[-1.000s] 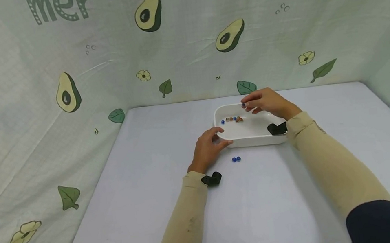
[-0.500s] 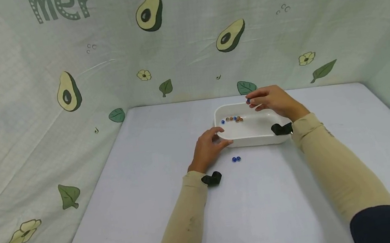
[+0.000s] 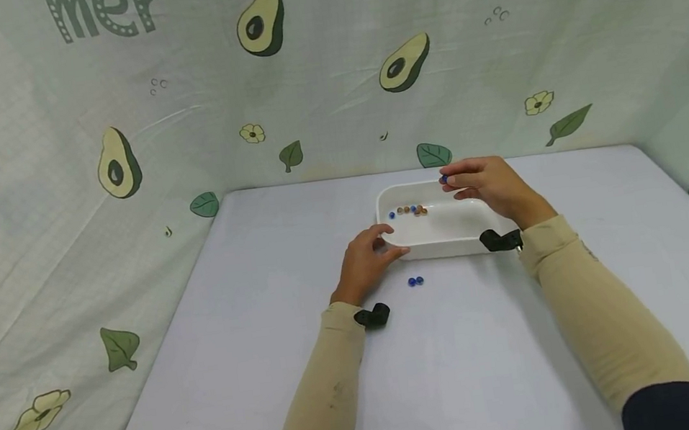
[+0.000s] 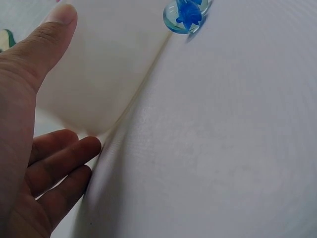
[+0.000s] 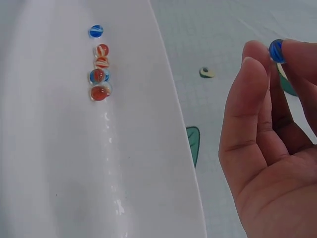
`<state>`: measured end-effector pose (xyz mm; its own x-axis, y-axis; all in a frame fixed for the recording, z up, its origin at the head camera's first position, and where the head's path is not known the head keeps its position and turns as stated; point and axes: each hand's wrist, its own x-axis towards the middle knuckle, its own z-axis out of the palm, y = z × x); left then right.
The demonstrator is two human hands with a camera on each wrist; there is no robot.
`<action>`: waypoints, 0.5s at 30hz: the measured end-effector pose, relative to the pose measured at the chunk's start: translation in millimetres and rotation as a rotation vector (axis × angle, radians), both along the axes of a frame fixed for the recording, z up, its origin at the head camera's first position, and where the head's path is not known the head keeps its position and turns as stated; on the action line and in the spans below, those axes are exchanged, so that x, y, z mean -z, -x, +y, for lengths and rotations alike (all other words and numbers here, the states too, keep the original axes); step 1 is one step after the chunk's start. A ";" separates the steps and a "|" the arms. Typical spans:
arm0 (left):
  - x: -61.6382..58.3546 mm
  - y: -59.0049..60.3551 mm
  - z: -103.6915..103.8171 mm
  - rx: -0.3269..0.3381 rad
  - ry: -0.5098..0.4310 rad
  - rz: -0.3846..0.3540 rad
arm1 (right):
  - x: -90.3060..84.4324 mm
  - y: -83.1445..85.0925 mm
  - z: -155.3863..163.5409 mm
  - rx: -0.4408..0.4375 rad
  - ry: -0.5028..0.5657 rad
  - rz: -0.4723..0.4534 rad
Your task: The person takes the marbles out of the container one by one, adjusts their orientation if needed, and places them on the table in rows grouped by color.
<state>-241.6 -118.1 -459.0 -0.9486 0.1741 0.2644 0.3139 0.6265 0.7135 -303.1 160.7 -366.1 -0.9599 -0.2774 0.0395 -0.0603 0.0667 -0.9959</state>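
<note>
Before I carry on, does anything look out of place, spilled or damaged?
Two blue marbles sit on the table in front of the white tray, while a group of marbles lies inside; they may just be waiting. The left sleeve has a small dark mark. Nothing looks broken or tipped.

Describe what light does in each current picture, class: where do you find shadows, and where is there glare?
Head view: fairly even light, with a faint shadow on the table beside the right sleeve; left wrist view: a soft shadow along the white tray's base near the left hand; right wrist view: broken glare inside the tray, below the marbles.
</note>
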 end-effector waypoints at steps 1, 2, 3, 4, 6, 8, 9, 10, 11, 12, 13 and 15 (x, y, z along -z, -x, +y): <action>-0.2 -0.2 0.0 -0.001 0.000 -0.002 | -0.1 -1.7 0.1 0.000 0.012 -0.004; -0.4 -0.3 0.0 -0.001 -0.002 -0.004 | -0.2 -3.5 0.2 0.000 0.028 -0.008; -0.6 -0.3 -0.1 -0.001 -0.002 -0.005 | -0.4 -5.5 0.3 0.000 0.043 -0.013; -0.7 -0.1 -0.2 -0.002 0.000 -0.006 | -0.5 -7.8 0.5 -0.001 0.062 -0.021; -0.8 0.0 -0.1 -0.003 0.005 -0.006 | -0.1 -11.8 1.4 -0.008 0.101 -0.037; -0.6 0.2 -0.2 -0.003 0.006 -0.006 | 1.2 -15.1 2.1 -0.004 0.137 -0.059; -0.7 0.1 -0.2 -0.004 0.006 -0.007 | 2.1 -16.5 2.4 -0.002 0.149 -0.070; -0.8 -0.1 0.0 -0.005 0.004 -0.008 | 2.8 -18.0 2.8 0.000 0.158 -0.078; -1.1 -0.4 0.1 -0.006 0.002 -0.009 | 3.6 -19.5 3.1 0.001 0.162 -0.084; -1.1 -0.5 0.2 -0.005 0.000 -0.009 | 4.3 -21.0 3.1 0.007 0.171 -0.092; -1.2 -0.6 0.3 -0.006 0.000 -0.008 | 5.0 -22.5 3.2 0.009 0.174 -0.097; -1.7 -0.9 0.4 -0.007 0.003 -0.006 | 5.9 -26.3 3.1 0.007 0.174 -0.097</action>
<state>-240.7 -117.7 -457.3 -0.9514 0.1680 0.2583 0.3051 0.6306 0.7136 -276.9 163.8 -371.9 -0.9635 -0.2675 -0.0064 0.0362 -0.1067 -0.9936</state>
